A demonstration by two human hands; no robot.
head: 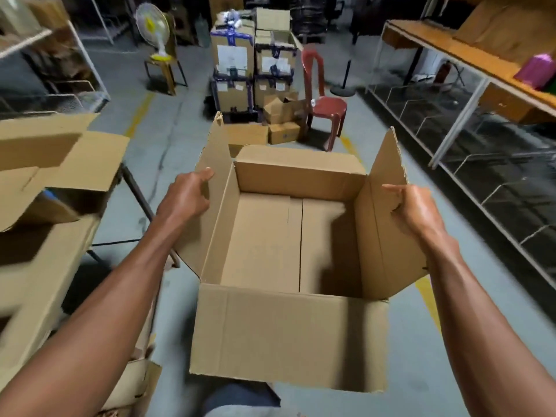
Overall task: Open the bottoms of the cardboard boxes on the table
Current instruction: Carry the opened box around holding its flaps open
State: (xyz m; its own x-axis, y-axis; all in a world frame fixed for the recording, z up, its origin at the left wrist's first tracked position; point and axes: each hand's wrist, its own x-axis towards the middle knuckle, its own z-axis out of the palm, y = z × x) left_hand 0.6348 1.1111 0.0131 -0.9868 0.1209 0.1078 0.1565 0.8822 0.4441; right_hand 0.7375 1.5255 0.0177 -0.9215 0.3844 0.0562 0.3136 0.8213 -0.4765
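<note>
My left hand (188, 195) grips the left side flap and my right hand (413, 206) the right flap of the cardboard box (288, 335), held open-topped between them above the floor.

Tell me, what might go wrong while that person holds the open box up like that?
Each hand, left hand and right hand, grips only a thin side flap of the open brown cardboard box, held in the air over the grey floor. A flap could bend or tear, and the box might drop. The bottom seam looks closed; working it open in mid-air may cost a grip.
</note>
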